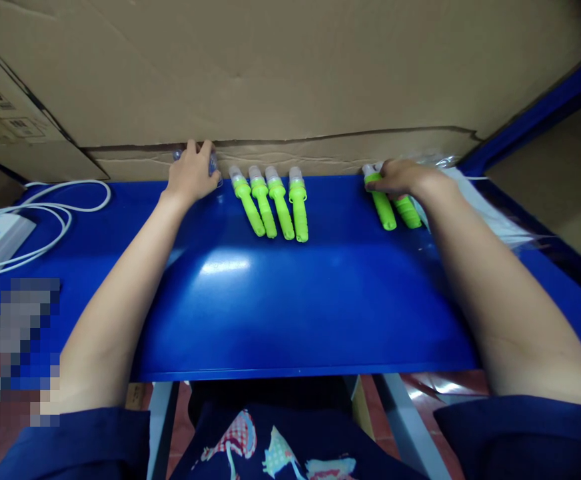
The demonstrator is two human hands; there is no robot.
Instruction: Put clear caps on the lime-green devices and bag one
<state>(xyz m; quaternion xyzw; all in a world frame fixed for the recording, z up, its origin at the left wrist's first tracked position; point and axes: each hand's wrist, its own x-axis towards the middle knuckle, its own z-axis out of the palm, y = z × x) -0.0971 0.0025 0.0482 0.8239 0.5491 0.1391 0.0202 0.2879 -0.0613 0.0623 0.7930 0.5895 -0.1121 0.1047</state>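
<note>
My left hand (190,175) is at the back edge of the blue table, fingers curled over a clear plastic piece (214,164). Its fingertips are partly hidden behind that piece. To its right lies a row of several neon-green sticks (276,200) with ribbed handles and clear caps, caps toward the back. Farther right, my right hand (404,179) is closed around the upper part of a neon-green stick (408,212), which it partly covers. Another green stick (383,208) lies against its thumb and fingers.
A tall cardboard wall (270,73) stands along the back of the blue table (290,313). Clear plastic bags (490,210) lie at the right, under my right forearm. At the left are a coiled white cable (65,210) and a white device (3,240).
</note>
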